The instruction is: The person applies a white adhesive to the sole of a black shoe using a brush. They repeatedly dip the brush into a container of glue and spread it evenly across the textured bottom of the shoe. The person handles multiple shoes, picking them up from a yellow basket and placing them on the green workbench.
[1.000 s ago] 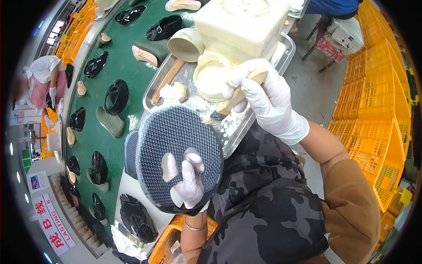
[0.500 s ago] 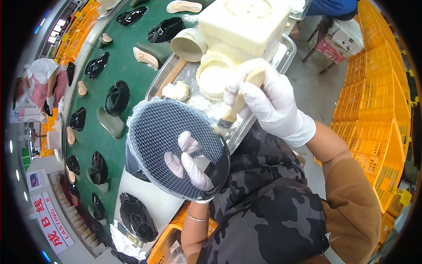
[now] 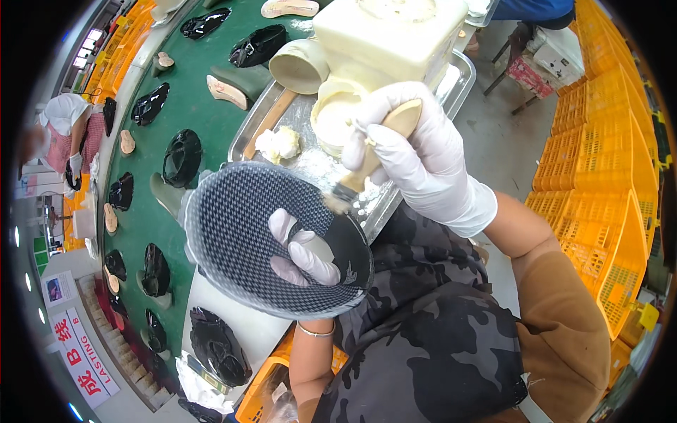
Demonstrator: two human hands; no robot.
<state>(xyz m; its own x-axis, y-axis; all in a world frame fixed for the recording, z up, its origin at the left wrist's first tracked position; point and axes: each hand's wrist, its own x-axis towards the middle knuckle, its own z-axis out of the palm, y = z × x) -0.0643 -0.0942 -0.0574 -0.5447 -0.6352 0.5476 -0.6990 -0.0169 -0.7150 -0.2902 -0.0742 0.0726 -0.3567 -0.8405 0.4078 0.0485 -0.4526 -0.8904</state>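
Note:
My left hand (image 3: 305, 249), in a white glove, holds up a black shoe sole (image 3: 247, 236) with a fine grid tread, its underside facing me. My right hand (image 3: 423, 151), also gloved in white, grips a wooden-handled brush (image 3: 370, 158) whose bristles touch the upper right edge of the sole. Just behind the brush stands a cream glue pot (image 3: 335, 120) on a metal tray (image 3: 264, 120). A big cream plastic container (image 3: 391, 32) rests on the same tray.
A green conveyor belt (image 3: 204, 120) curves away on the left, carrying several black shoe uppers (image 3: 182, 155) and beige lasts (image 3: 226, 92). Another person in white (image 3: 67, 123) works at its far left. Orange crates (image 3: 606, 162) are stacked on the right.
The brush has come away from the glue pot and down onto the sole's edge. My left hand has tilted and turned the sole slightly toward the brush.

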